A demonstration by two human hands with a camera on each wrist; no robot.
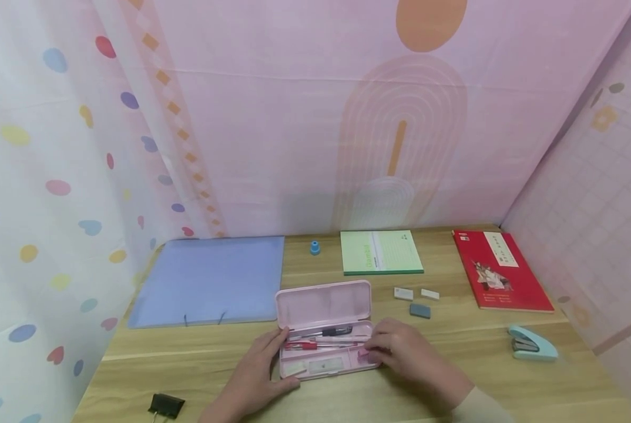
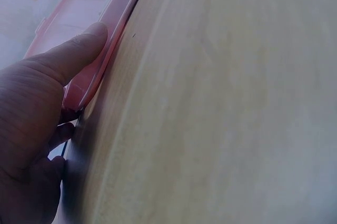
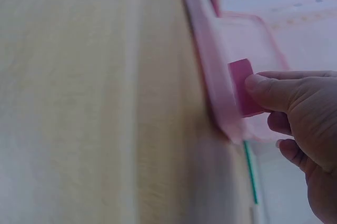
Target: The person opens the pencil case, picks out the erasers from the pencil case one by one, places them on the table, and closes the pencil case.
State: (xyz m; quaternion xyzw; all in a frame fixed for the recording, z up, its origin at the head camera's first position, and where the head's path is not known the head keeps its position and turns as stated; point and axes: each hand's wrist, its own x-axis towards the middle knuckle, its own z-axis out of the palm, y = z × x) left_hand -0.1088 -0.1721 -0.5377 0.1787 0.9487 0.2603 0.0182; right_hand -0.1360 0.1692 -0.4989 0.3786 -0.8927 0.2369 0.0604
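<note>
An open pink pencil case (image 1: 323,305) lies on the table with its lid tipped back. My left hand (image 1: 256,371) holds its left end, the thumb along the front wall in the left wrist view. Over the right end of the case, my right hand (image 1: 402,346) pinches a small pink block (image 3: 243,88) between thumb and fingers; its exact kind is unclear. A black pen (image 1: 336,331) and a red pen (image 1: 302,345) lie in the long compartment. In the front compartment sit a pale rectangular piece (image 1: 326,365) and another whitish piece (image 1: 294,370).
Behind the case are a blue folder (image 1: 215,279), a small blue item (image 1: 315,248) and a green notebook (image 1: 381,252). Rightward lie several erasers (image 1: 420,311), a red book (image 1: 500,270) and a mint stapler (image 1: 532,343). A black binder clip (image 1: 165,405) lies front left.
</note>
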